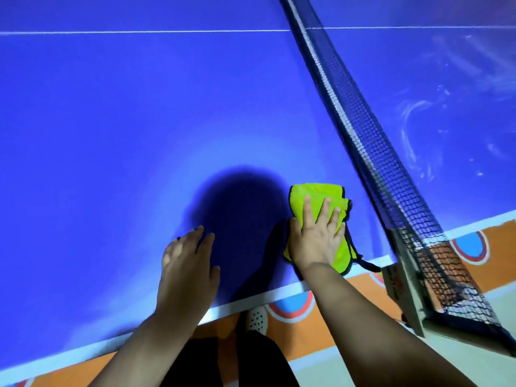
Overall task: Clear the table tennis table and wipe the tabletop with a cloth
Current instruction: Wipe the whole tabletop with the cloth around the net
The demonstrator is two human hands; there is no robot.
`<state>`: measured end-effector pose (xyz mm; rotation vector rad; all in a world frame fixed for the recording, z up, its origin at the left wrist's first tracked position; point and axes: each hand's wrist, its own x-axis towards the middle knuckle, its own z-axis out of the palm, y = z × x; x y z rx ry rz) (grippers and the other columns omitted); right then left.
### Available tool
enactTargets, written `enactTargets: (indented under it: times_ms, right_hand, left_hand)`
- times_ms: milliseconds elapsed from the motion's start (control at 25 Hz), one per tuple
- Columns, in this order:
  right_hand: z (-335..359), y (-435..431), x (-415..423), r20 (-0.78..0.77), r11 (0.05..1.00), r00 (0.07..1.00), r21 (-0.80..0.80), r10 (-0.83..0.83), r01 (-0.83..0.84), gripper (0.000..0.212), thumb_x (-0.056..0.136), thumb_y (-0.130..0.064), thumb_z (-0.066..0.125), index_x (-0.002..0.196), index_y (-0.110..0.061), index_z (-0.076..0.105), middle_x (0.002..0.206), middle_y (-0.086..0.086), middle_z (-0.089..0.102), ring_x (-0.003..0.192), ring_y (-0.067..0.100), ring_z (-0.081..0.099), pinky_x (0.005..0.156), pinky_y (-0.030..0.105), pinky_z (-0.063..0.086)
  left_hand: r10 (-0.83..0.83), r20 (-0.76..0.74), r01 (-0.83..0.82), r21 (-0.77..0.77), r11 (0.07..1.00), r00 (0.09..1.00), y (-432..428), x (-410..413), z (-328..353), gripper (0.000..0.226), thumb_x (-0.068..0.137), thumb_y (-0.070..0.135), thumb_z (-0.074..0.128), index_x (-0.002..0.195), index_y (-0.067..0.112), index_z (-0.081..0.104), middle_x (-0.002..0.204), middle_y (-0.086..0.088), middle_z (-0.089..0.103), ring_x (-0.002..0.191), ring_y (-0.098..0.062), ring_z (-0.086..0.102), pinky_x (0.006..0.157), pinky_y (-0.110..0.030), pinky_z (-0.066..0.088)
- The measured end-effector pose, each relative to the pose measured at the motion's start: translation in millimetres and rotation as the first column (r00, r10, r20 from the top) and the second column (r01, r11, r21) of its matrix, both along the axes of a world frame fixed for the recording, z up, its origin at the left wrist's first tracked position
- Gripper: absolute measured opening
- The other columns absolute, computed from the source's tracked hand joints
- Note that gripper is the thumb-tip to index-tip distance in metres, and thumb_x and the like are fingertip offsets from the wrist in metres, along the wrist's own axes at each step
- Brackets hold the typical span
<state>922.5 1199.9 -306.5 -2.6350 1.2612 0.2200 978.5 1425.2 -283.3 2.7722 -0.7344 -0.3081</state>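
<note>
Your table (139, 121) is deep blue, edged and crossed with thin white lines, with pale smears on the part beyond the net. Your cloth (315, 196) is bright yellow-green with dark trim. The net (377, 152) is dark navy mesh with a white top band. Below, the floor (501, 255) is orange with blue circles ringed red and white. Your shoe (257, 319) is white, dotted with holes.

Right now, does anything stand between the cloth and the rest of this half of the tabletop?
Only the left hand, resting flat on the tabletop left of the cloth that the right hand presses down. Nothing else visible lies on this half. The net stands on the cloth's right, barring the other half.
</note>
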Motion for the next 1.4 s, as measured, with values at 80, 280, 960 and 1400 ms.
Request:
enactTargets:
  times_ms: [80,280,960,1400]
  right_hand:
    - [-1,38,19,0.015,1.000,1.000,-0.013,0.023,-0.023,0.062,0.098,-0.047,0.035,0.152,-0.039,0.006,0.162,0.007,-0.005,0.148,0.031,-0.006,0.117,0.047,-0.004]
    - [-5,160,73,0.063,0.983,0.981,0.007,0.183,-0.184,0.062,0.095,-0.048,0.034,0.152,-0.035,0.014,0.162,0.010,0.001,0.147,0.035,-0.004,0.115,0.051,-0.005]
    - [-15,382,70,0.208,0.529,0.509,-0.053,0.835,-0.847,0.061,0.080,-0.040,0.052,0.140,-0.031,0.048,0.152,0.010,0.036,0.140,0.037,0.027,0.115,0.051,0.020]
    - [-17,106,8,0.176,0.741,0.721,-0.102,0.671,-0.664,0.058,0.086,-0.041,0.042,0.142,-0.029,0.045,0.153,0.007,0.036,0.141,0.034,0.030,0.114,0.048,0.021]
  left_hand:
    - [0.053,-0.008,-0.053,-0.005,0.999,0.999,41,9,2,0.066,0.054,0.013,0.083,0.117,0.005,0.064,0.124,-0.016,0.059,0.107,-0.037,0.057,0.094,-0.050,0.044]
    - [0.205,-0.023,-0.204,0.023,0.979,0.979,164,28,7,0.062,0.062,0.012,0.078,0.122,0.010,0.060,0.132,-0.012,0.054,0.117,-0.034,0.051,0.102,-0.049,0.035]
    - [0.508,-0.085,-0.498,0.114,0.860,0.857,301,-5,15,0.078,0.068,0.018,0.076,0.138,0.005,0.042,0.143,-0.014,0.042,0.129,-0.034,0.038,0.107,-0.046,0.024]
    - [0.207,-0.031,-0.203,0.111,0.973,0.978,88,-12,20,0.073,0.065,0.030,0.053,0.133,0.003,0.048,0.136,-0.016,0.050,0.119,-0.036,0.047,0.103,-0.047,0.031]
